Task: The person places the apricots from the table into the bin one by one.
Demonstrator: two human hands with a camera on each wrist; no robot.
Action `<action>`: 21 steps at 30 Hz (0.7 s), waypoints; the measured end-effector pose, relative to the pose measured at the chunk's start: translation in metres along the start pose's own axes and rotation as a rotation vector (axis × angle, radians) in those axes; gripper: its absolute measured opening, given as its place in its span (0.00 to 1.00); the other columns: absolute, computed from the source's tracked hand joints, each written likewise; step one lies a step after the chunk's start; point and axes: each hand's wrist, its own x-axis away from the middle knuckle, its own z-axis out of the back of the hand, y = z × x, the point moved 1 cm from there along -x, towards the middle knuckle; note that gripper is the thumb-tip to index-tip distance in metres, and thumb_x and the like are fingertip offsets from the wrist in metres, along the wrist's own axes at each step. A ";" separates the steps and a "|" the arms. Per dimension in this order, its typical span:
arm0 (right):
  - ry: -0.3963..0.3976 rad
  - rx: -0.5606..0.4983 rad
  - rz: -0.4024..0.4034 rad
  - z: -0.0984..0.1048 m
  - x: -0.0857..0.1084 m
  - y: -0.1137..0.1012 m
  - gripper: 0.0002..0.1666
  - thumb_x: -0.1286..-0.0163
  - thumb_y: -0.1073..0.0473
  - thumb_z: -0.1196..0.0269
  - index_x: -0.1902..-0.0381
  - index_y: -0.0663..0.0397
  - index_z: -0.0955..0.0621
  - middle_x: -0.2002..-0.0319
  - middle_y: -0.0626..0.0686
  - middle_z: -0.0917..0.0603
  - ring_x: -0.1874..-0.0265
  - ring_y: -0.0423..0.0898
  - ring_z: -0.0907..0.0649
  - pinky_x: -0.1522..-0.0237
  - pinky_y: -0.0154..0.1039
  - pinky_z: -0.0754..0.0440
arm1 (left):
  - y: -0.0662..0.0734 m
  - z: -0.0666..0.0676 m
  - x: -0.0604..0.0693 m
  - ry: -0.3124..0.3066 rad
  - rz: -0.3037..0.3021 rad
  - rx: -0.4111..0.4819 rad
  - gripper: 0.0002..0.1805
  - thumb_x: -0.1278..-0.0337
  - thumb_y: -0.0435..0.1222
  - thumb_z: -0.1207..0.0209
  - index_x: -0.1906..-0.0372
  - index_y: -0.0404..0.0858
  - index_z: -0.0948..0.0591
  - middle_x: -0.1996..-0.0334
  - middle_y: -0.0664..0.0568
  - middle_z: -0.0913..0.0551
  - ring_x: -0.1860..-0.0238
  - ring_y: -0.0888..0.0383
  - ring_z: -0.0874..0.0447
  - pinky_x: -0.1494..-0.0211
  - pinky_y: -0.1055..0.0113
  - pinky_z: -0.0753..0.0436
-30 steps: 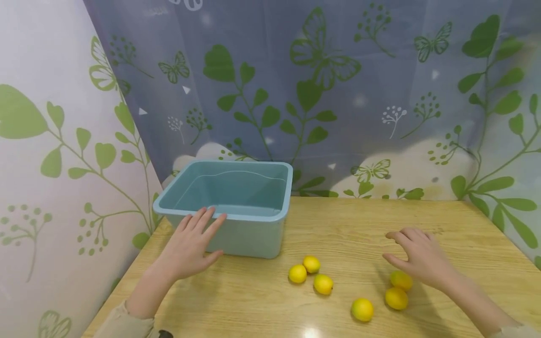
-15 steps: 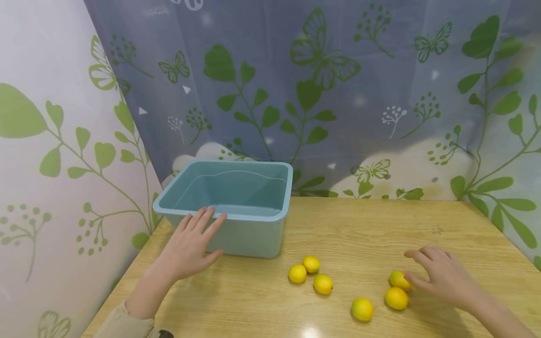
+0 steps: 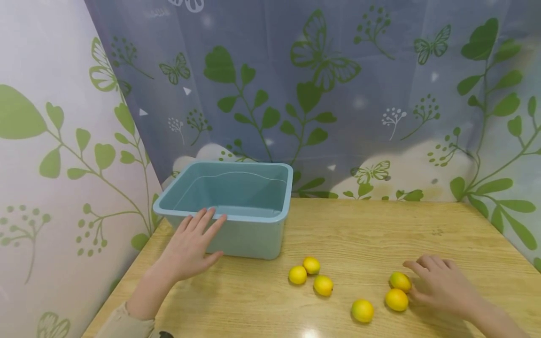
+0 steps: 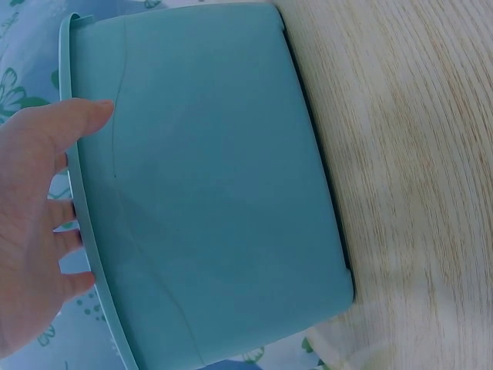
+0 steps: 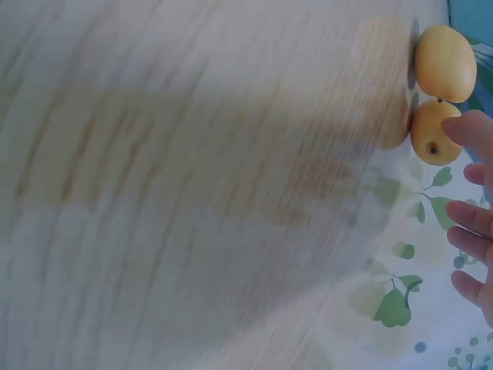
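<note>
My left hand (image 3: 188, 251) rests with spread, straight fingers at the near rim of a light-blue plastic bin (image 3: 249, 237). In the left wrist view its thumb (image 4: 77, 119) lies outside the bin wall, with the fingertips at the rim. Just right of two touching small yellow fruits, one farther (image 3: 399, 281) and one nearer (image 3: 396, 300), is my right hand (image 3: 448, 286). Its fingers are loosely bent and grip nothing. The right wrist view has the thumb (image 5: 471, 131) overlapping one fruit (image 5: 437, 131); whether it touches cannot be told.
Three more yellow fruits (image 3: 323, 285) cluster right of the bin, and a single one (image 3: 362, 311) lies nearer the front edge. All are on a wood-grain table (image 3: 359, 234). A leaf-and-butterfly cloth (image 3: 270, 94) hangs behind, with patterned cloth at left too.
My right hand has moved right and nearer to me, then lower, to the right side of the fruit pair. The left hand, bin and fruits have not visibly moved.
</note>
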 end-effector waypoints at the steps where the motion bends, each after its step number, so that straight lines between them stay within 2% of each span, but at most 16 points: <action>1: 0.001 0.008 0.006 -0.001 0.000 -0.001 0.31 0.60 0.45 0.27 0.56 0.49 0.19 0.69 0.40 0.30 0.66 0.45 0.26 0.67 0.51 0.27 | 0.000 0.000 0.000 0.000 0.000 0.000 0.44 0.49 0.52 0.39 0.30 0.38 0.40 0.33 0.36 0.41 0.34 0.39 0.44 0.36 0.42 0.41; 10: -0.072 0.024 0.036 -0.009 -0.002 -0.003 0.27 0.59 0.47 0.27 0.59 0.46 0.20 0.69 0.41 0.30 0.65 0.46 0.28 0.63 0.53 0.29 | 0.000 0.000 0.000 0.001 0.001 -0.004 0.44 0.49 0.53 0.39 0.30 0.38 0.40 0.33 0.36 0.41 0.34 0.39 0.43 0.37 0.42 0.40; 17: 0.014 0.034 0.113 -0.017 -0.002 0.000 0.28 0.60 0.44 0.27 0.60 0.45 0.20 0.70 0.41 0.30 0.68 0.44 0.29 0.65 0.50 0.28 | 0.000 0.000 0.000 -0.007 0.007 0.000 0.44 0.48 0.53 0.39 0.30 0.39 0.41 0.33 0.36 0.41 0.34 0.40 0.44 0.36 0.43 0.41; 21: 0.038 0.027 0.141 -0.021 -0.003 0.002 0.28 0.59 0.42 0.28 0.59 0.46 0.19 0.69 0.42 0.29 0.69 0.44 0.28 0.67 0.49 0.27 | 0.000 0.000 0.000 -0.007 0.007 -0.001 0.44 0.48 0.53 0.39 0.30 0.39 0.41 0.33 0.36 0.41 0.34 0.40 0.44 0.36 0.43 0.41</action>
